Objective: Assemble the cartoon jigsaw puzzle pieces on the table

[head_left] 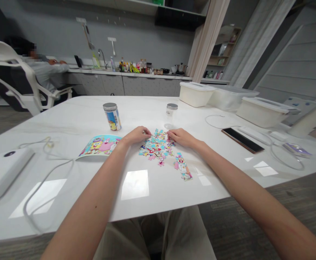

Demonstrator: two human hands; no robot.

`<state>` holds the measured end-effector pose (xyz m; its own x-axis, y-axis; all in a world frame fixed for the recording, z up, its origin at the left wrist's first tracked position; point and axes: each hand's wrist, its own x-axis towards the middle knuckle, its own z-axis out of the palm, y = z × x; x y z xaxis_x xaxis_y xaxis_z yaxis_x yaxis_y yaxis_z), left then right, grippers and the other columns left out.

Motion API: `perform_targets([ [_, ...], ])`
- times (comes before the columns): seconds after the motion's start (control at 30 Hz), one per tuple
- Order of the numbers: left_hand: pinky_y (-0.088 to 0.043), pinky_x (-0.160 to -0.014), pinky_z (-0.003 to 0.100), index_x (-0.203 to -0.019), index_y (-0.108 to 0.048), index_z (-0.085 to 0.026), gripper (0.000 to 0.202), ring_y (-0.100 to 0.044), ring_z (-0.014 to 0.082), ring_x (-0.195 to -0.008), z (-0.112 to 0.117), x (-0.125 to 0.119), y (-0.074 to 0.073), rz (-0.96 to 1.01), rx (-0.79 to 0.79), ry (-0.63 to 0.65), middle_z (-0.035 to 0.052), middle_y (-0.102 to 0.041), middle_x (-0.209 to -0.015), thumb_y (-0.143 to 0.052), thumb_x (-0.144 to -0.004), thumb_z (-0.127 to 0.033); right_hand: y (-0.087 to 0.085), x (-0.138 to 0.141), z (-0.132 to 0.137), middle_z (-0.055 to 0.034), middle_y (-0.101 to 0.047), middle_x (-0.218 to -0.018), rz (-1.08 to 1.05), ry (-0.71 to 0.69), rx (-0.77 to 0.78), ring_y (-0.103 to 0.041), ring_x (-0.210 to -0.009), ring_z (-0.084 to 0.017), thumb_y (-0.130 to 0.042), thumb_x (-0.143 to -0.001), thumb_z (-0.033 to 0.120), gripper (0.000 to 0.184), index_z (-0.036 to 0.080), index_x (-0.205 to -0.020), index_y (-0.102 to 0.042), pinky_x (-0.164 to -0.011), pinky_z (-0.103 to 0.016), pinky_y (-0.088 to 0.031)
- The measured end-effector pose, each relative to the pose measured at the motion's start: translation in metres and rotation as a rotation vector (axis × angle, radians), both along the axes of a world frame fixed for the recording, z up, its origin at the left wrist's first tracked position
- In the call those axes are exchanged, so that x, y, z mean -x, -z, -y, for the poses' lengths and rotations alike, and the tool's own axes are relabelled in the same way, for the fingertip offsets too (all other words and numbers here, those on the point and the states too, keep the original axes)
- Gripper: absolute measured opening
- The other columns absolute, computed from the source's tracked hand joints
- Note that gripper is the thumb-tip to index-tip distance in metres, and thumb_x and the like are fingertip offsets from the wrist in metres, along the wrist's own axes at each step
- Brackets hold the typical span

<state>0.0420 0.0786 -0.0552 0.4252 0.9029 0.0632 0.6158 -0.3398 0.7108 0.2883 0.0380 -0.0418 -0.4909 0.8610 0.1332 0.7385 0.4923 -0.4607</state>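
A heap of small colourful jigsaw puzzle pieces (156,144) lies on the white table in front of me. My left hand (138,135) rests at the heap's left edge, fingers curled together; whatever is in them is too small to make out. On the opposite side, my right hand (182,137) has thumb and fingertips pinched at the heap's edge, and what they grip is likewise unclear. Nearer to me on the right is a strip of joined puzzle pieces (183,167) showing a cartoon figure. A curved cartoon picture sheet (101,146) lies left of the heap, partly behind my left forearm.
Beyond the heap stand a printed canister (112,117) and a clear jar (171,113), both silver-lidded. A white device (7,171) with cables is at left. At right are a phone (242,140), cables and storage boxes (196,94). A person (48,72) sits at back left.
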Motion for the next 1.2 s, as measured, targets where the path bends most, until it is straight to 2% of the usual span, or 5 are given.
perform_targets([
  [0.37, -0.046, -0.07, 0.026, -0.088, -0.063, -0.014, 0.013, -0.059, 0.0138, -0.073, 0.001, 0.007, 0.0, 0.149, 0.038, -0.093, 0.002, -0.065, -0.078, -0.063, -0.077, -0.021, 0.002, -0.002, -0.003, -0.0025, -0.062, -0.067, -0.019, -0.029, -0.006, -0.053, -0.065, -0.015, -0.031, -0.098, 0.039, 0.044, 0.016, -0.078, -0.063, -0.07, -0.026, -0.037],
  [0.7, -0.046, -0.067, 0.026, -0.081, -0.068, -0.015, 0.027, -0.058, 0.013, -0.067, 0.01, 0.012, -0.008, 0.199, 0.151, -0.024, -0.002, -0.063, -0.066, -0.082, -0.058, -0.019, 0.001, -0.002, -0.002, -0.0025, -0.062, -0.068, -0.026, -0.034, 0.008, -0.053, -0.065, -0.015, -0.032, -0.098, 0.038, 0.043, 0.016, -0.079, -0.065, -0.07, -0.026, -0.038],
  [0.9, -0.046, -0.067, 0.025, -0.084, -0.065, -0.016, 0.031, -0.058, 0.0114, -0.066, 0.008, 0.011, -0.006, 0.293, 0.186, -0.039, -0.0036, -0.061, -0.068, -0.081, -0.057, -0.01, 0.0, -0.003, -0.002, -0.0024, -0.063, -0.067, -0.026, -0.044, 0.005, -0.053, -0.065, -0.015, -0.032, -0.098, 0.036, 0.043, 0.016, -0.079, -0.065, -0.069, -0.026, -0.038],
  [1.1, -0.046, -0.071, 0.025, -0.086, -0.065, -0.016, 0.024, -0.061, 0.0116, -0.072, 0.011, 0.004, -0.009, 0.449, 0.153, -0.081, -0.0009, -0.065, -0.075, -0.078, -0.066, -0.018, 0.003, -0.003, -0.004, -0.0036, -0.064, -0.071, -0.056, -0.056, -0.095, -0.054, -0.067, -0.014, -0.037, -0.095, 0.033, 0.037, 0.015, -0.076, -0.064, -0.069, -0.027, -0.038],
  [1.2, -0.046, -0.075, 0.027, -0.087, -0.067, -0.016, 0.026, -0.062, 0.0131, -0.075, 0.014, -0.007, -0.011, 0.507, 0.164, -0.046, 0.001, -0.069, -0.078, -0.08, -0.066, -0.025, 0.005, 0.002, -0.006, -0.0021, -0.061, -0.07, -0.187, -0.048, -0.14, -0.051, -0.065, -0.014, -0.047, -0.089, 0.033, 0.026, 0.016, -0.077, -0.063, -0.066, -0.027, -0.038],
])
